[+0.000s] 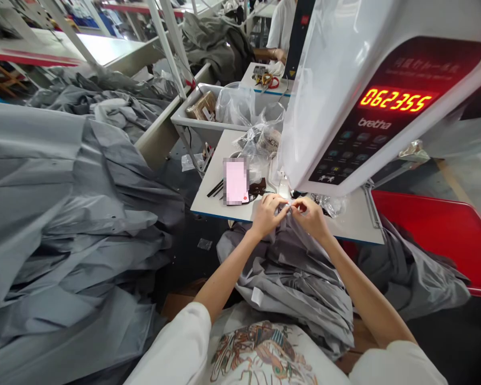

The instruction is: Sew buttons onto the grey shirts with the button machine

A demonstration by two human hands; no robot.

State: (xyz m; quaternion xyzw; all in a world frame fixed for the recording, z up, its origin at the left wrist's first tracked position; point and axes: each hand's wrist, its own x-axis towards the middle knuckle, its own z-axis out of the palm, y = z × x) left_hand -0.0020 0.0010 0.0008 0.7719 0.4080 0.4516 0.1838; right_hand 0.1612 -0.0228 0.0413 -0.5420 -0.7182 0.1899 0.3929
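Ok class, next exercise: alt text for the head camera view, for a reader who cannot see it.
A person's left hand and right hand pinch grey fabric just in front of a white Bretha sewing machine whose red display reads 062355. Large heaps of grey cloth lie to the left, and a co-worker is further off.

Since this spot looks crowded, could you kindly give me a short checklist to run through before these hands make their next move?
1. Both hands on the cloth: left hand and right hand pinch the grey fabric: ok.
2. Clear plastic bag away from the hands: it lies close beside the right hand: not ok.
3. Needle under the sewing machine head: hidden: cannot tell.
4. Counter display lit: reads 062355: ok.
5. Co-worker's hands apart: at a far table: ok.
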